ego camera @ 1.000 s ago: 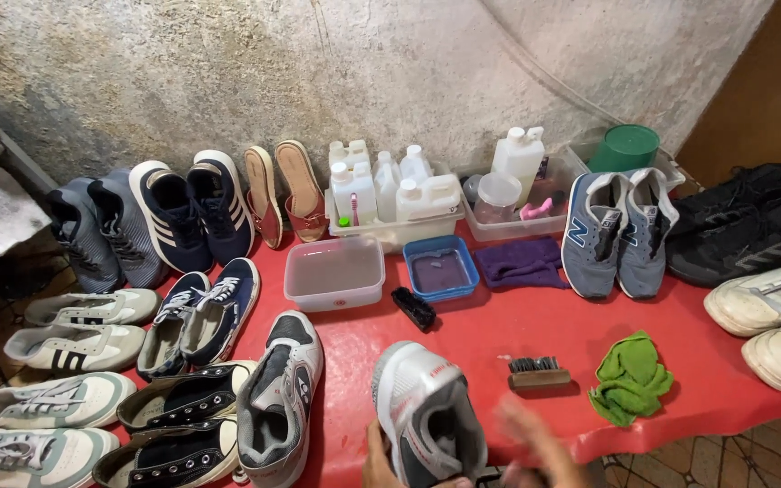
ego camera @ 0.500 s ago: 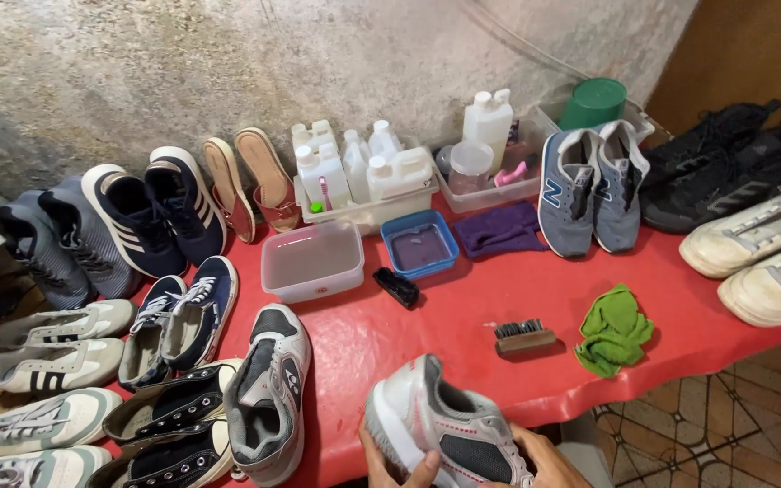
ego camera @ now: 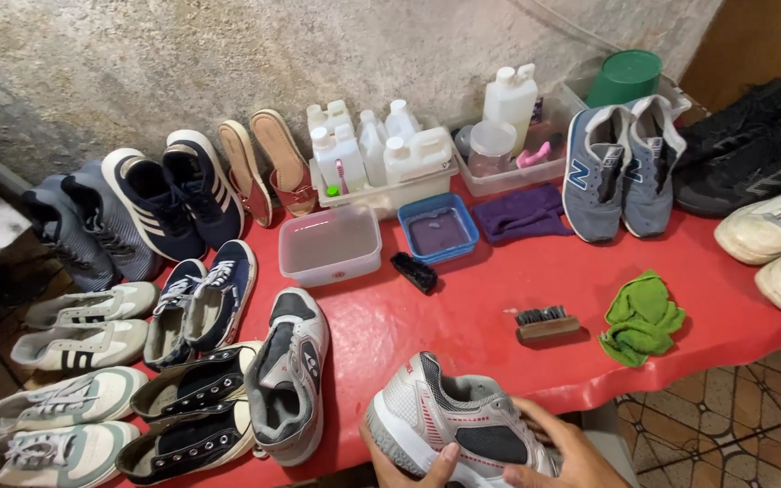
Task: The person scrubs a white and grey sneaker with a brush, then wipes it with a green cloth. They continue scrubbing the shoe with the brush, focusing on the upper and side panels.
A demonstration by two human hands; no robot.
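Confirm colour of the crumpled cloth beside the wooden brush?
Green crumpled cloth, clearest in the head view, right of the wooden brush.

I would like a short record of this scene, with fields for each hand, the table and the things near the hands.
left hand: left hand grips the toe end of the grey mesh running shoe
right hand: right hand rests on the heel side of the same shoe
table: red table, against a rough wall
nearest things: wooden brush with dark bristles; crumpled green cloth; matching grey shoe
behind: clear plastic tub; blue square tray; white plastic bottles
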